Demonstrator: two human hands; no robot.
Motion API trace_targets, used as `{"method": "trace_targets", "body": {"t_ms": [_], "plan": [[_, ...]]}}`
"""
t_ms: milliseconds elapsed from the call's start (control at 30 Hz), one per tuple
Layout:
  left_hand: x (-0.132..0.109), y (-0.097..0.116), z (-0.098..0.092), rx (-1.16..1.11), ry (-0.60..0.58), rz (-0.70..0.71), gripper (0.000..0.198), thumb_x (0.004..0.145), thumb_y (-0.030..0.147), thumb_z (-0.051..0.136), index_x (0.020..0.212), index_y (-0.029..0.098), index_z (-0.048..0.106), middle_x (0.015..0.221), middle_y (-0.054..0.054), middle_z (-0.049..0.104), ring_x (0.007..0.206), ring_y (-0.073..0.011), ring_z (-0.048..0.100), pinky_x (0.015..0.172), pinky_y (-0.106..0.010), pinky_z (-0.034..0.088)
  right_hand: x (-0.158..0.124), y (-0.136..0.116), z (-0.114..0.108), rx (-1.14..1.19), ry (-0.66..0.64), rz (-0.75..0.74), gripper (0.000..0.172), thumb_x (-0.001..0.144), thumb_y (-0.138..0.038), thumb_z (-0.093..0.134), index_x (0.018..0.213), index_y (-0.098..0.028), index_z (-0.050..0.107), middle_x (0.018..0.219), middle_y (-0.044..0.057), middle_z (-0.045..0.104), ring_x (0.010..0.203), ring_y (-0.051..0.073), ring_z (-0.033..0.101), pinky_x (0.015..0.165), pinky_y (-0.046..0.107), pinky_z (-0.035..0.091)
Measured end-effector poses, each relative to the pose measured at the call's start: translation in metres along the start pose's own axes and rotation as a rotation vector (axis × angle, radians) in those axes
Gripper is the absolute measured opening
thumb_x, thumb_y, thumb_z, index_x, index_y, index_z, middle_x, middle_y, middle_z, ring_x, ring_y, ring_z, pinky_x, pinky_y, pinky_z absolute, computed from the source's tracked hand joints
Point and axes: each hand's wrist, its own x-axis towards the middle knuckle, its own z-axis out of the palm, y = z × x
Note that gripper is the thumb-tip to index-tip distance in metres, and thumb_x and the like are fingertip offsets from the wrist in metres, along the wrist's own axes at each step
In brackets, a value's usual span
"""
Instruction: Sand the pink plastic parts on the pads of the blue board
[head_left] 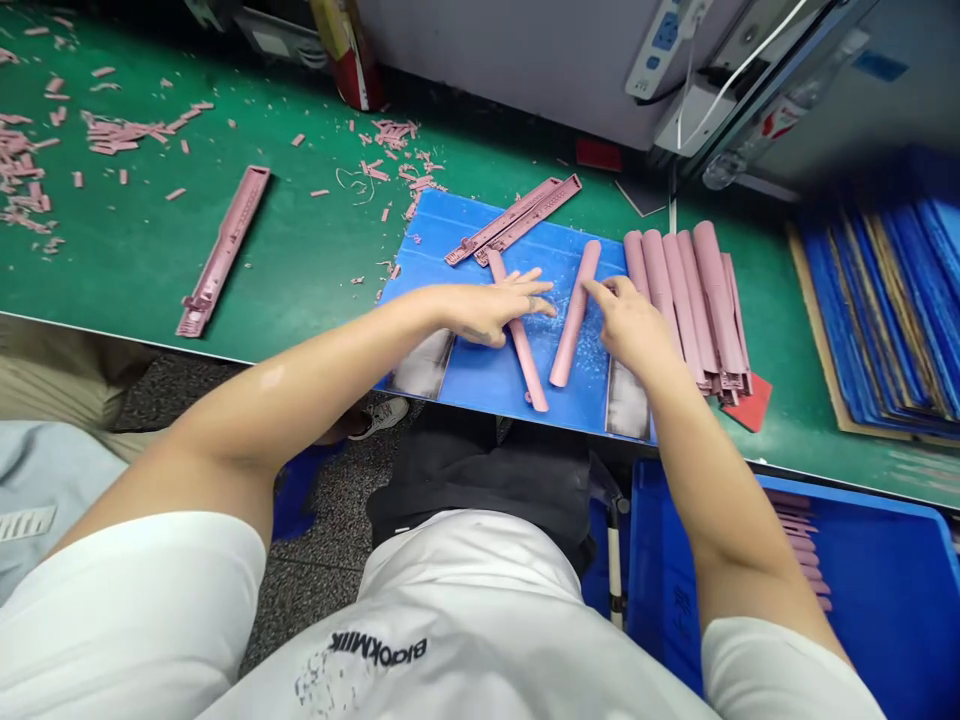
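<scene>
Across a blue mat [480, 380], laid on the green tabletop [315, 250], I view two slender pink shells from the head camera, their far ends spread apart and their near ends converging. My left hand [491, 312] extends over the left shell [529, 368], which passes beneath it; its grip is apart, with the fingers spread, though I cannot tell how firmly the palm bears on the shell. My right hand [634, 325] has its index fingertip at the right edge of the right shell [573, 325]; I cannot tell whether this grip is clamped on it. Beyond both hands, two ribbed pieces [534, 218] lie side by side with their hollow faces up. To the right, a row of pink shells [718, 295] stands ranged beside the mat. Farther left lie a lone ribbed piece [225, 250] and scattered pink fragments [120, 135].
</scene>
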Motion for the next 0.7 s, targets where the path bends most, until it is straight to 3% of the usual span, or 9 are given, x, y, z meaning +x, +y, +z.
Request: {"method": "trace_targets", "body": {"t_ms": [67,133,200,300,400,500,567,633,700], "plan": [[0.001,-0.013,-0.020,-0.056,0.107,-0.096,0.056,0.086,0.018,0.073,0.142,0.021,0.077,0.163,-0.009,0.070,0.162,-0.0382,0.055,0.134,-0.054,0.046,-0.015,-0.010,-0.003,-0.011,-0.016,0.116,0.054,0.119,-0.036,0.040,0.161,-0.015,0.067,0.146,0.024,0.075,0.127,0.039,0.076,0.102,0.047,0.061],[0.014,-0.033,-0.039,-0.062,0.440,-0.353,0.029,0.096,0.023,0.073,0.124,0.020,0.080,0.142,-0.007,0.080,0.143,-0.0318,0.066,0.129,-0.049,0.049,-0.018,-0.027,-0.003,-0.025,-0.088,0.220,0.067,0.118,-0.063,0.044,0.143,-0.009,0.076,0.128,0.028,0.081,0.121,0.044,0.079,0.101,0.051,0.061],[0.033,-0.056,-0.052,-0.060,0.695,-0.651,0.012,0.098,0.029,0.080,0.105,0.019,0.076,0.124,-0.008,0.082,0.132,-0.0301,0.066,0.126,-0.049,0.046,-0.011,-0.043,-0.002,-0.032,-0.161,0.247,0.073,0.113,-0.070,0.051,0.136,-0.006,0.076,0.124,0.032,0.081,0.120,0.047,0.080,0.100,0.052,0.061],[0.052,-0.082,-0.064,-0.142,0.608,-0.857,0.030,0.089,0.025,0.092,0.078,0.023,0.064,0.093,-0.007,0.076,0.121,-0.0311,0.065,0.117,-0.043,0.045,0.000,-0.048,0.002,0.016,-0.156,0.255,0.053,0.108,-0.050,0.062,0.134,-0.006,0.075,0.131,0.033,0.080,0.121,0.046,0.079,0.100,0.051,0.061],[0.040,-0.083,-0.070,-0.237,0.652,-0.830,0.039,0.091,0.016,0.092,0.074,0.025,0.058,0.070,0.002,0.061,0.102,-0.0237,0.062,0.107,-0.033,0.045,-0.012,-0.029,0.007,0.243,0.000,0.293,0.034,0.106,-0.045,0.062,0.119,-0.015,0.074,0.105,0.021,0.084,0.101,0.038,0.081,0.091,0.046,0.061],[0.004,-0.051,-0.060,-0.497,0.930,-0.723,0.036,0.103,0.021,0.090,0.089,0.024,0.057,0.062,0.008,0.054,0.077,-0.0164,0.052,0.092,-0.030,0.049,-0.049,-0.015,0.018,0.710,0.239,0.268,0.037,0.110,-0.059,0.058,0.116,-0.023,0.064,0.071,0.001,0.071,0.063,0.024,0.068,0.068,0.036,0.056],[-0.023,-0.010,-0.039,-0.781,1.029,-0.565,0.032,0.107,0.041,0.089,0.101,0.026,0.062,0.064,0.008,0.057,0.064,-0.0150,0.048,0.073,-0.031,0.050,-0.072,-0.023,0.027,0.982,0.416,0.212,0.045,0.110,-0.070,0.056,0.118,-0.025,0.059,0.066,-0.005,0.063,0.052,0.019,0.059,0.057,0.032,0.050],[-0.042,0.042,-0.007,-1.085,1.024,-0.378,0.043,0.104,0.068,0.083,0.116,0.029,0.069,0.075,0.003,0.064,0.059,-0.0163,0.052,0.057,-0.033,0.048,-0.086,-0.045,0.033,1.118,0.579,0.163,0.049,0.110,-0.074,0.054,0.122,-0.027,0.058,0.067,-0.006,0.060,0.052,0.018,0.059,0.056,0.032,0.050],[-0.050,0.093,0.029,-1.256,0.978,-0.316,0.055,0.103,0.078,0.078,0.124,0.027,0.071,0.082,0.000,0.066,0.060,-0.0173,0.060,0.053,-0.033,0.052,-0.091,-0.071,0.037,1.165,0.657,0.128,0.052,0.112,-0.075,0.051,0.130,-0.027,0.059,0.067,-0.005,0.060,0.054,0.020,0.064,0.059,0.034,0.054]]}}
